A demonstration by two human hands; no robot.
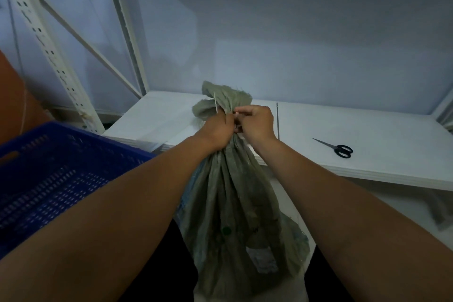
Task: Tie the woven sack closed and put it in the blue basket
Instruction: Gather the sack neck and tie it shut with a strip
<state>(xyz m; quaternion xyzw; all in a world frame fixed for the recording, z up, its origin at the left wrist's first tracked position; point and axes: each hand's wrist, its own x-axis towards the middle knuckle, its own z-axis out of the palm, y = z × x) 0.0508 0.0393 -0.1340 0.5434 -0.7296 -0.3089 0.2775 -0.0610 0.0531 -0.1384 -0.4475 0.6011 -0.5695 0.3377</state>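
A grey-green woven sack stands upright between my arms, its neck bunched and its mouth flaring above my hands. My left hand is closed around the gathered neck. Touching it on the right, my right hand pinches a thin pale tie, one end of which sticks up along the mouth. How the tie runs around the neck is hidden by my fingers. The blue perforated basket stands at the left, beside my left forearm, with nothing visible in it.
A white shelf board lies behind the sack, with black-handled scissors on it at the right and a thin dark rod near my right hand. White slotted rack uprights rise at the left. An orange-brown surface shows far left.
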